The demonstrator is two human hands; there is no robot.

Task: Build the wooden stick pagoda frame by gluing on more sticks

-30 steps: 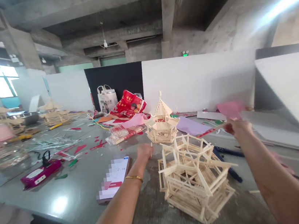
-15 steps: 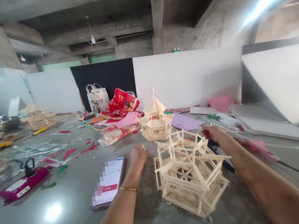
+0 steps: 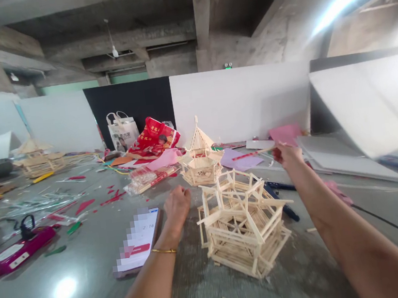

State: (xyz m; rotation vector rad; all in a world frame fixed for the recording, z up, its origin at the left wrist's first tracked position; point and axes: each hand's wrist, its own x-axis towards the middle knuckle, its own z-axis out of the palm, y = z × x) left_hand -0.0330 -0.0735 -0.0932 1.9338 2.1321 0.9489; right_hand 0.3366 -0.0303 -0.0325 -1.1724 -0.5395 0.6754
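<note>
A six-sided frame of pale wooden sticks [image 3: 246,230], like an open pavilion base, stands on the table between my forearms. My left hand [image 3: 177,204] is closed and rests on the table beside its left side; what its fingers hold, if anything, is hidden. Beyond the frame's right side, my right hand [image 3: 287,154] is raised and pinches a thin stick [image 3: 249,154] with a red-and-white far part, pointing left. Behind the frame stands a smaller finished-looking stick pavilion [image 3: 201,161] with a pointed roof. Dark blue tool handles [image 3: 290,211] lie partly behind the frame.
Left of my left hand lies a phone [image 3: 141,239]. A purple power strip [image 3: 19,250] is at far left. A pink tool [image 3: 337,192] with a black cord lies under my right forearm. Wrapped stick packs [image 3: 151,177], a red bag [image 3: 154,140] and white boards [image 3: 346,156] stand behind.
My right hand has risen slightly and moved right, away from the frame, and a red-and-white stick now shows in it. My left hand stays by the frame. The view has turned slightly right.
</note>
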